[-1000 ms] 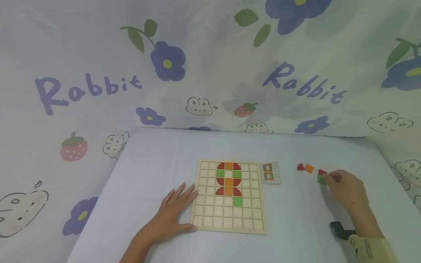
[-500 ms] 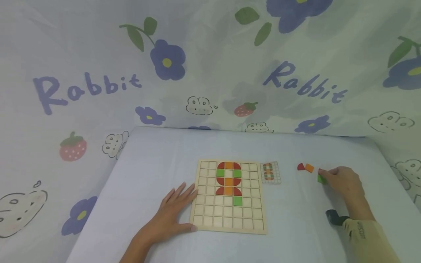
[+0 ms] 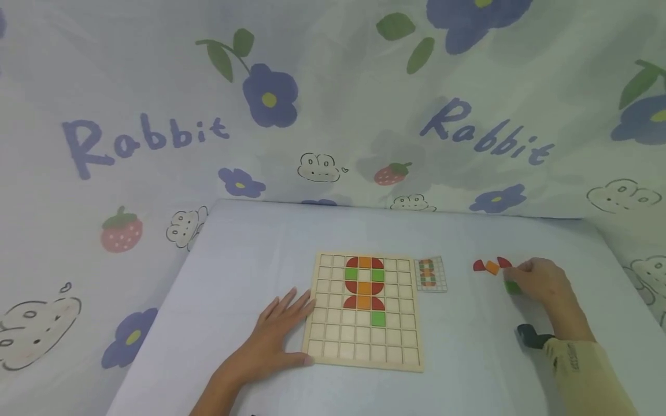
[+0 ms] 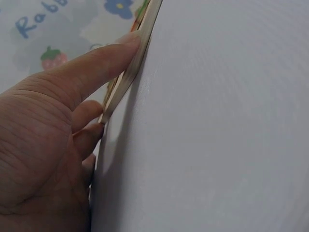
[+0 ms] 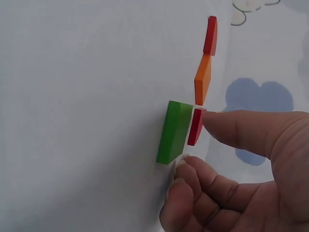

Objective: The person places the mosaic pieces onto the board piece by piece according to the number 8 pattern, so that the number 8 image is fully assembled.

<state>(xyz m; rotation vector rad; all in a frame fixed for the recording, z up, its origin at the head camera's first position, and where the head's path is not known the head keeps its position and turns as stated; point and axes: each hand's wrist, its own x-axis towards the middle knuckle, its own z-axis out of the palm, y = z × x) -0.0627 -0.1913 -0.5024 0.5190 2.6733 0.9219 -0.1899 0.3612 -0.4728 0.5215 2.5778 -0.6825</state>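
Note:
In the head view my left hand [image 3: 273,338] spreads its fingers along the left edge of a wooden grid board [image 3: 333,346]; thumb and fingertips touch its rim. Red, orange and green pieces sit in the board's upper middle cells, with a lone green square [image 3: 377,318] lower down. At the right, my right hand [image 3: 541,283] reaches over a green square [image 3: 512,287] and a red rounded piece [image 3: 503,263]. In the right wrist view its thumb is at the red piece [image 5: 196,126], while its bent fingers stay apart from the thumb, below the green square [image 5: 175,133].
A small pattern card [image 3: 439,274] lies against the board's upper right side. Left of the right hand are an orange square [image 3: 491,267] and another red rounded piece [image 3: 478,266]. A dark device [image 3: 528,336] sits at the right wrist. A printed curtain [image 3: 333,115] stands behind the table.
The red piece by my right hand has shifted away from the green square, toward the back, and turned beside the orange square. The right hand has moved slightly left; the left hand stays still.

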